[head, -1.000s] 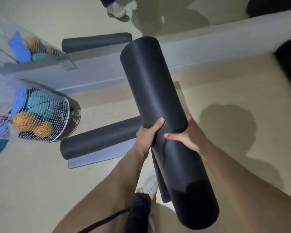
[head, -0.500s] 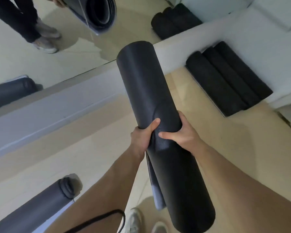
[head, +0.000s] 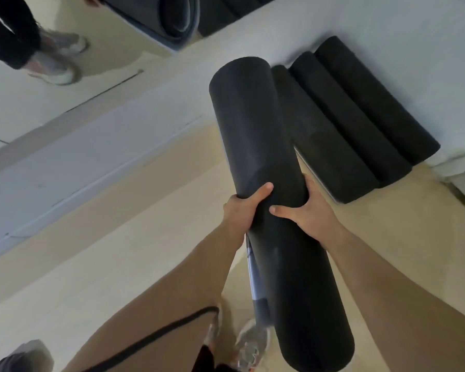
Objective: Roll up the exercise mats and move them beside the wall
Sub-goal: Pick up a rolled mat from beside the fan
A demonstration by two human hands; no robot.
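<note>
I hold a rolled black exercise mat (head: 255, 135) lengthwise in front of me, its far end pointing toward the wall. My left hand (head: 242, 210) grips its left side and my right hand (head: 309, 216) grips its right side, both near the middle. A loose grey flap of the mat hangs under the roll. Three rolled black mats (head: 355, 124) lie side by side on the floor against the white wall (head: 387, 28), just right of the held mat's far end.
A mirror (head: 65, 84) runs along the wall at the upper left and reflects legs, shoes and a rolled mat. Below it is a grey baseboard ledge (head: 78, 162). Another rolled mat end (head: 19, 358) shows at the bottom left on the beige floor.
The view has swung right and closer to the wall. The three stacked mats now lie just beyond the held roll. Both hands keep the same grip.
</note>
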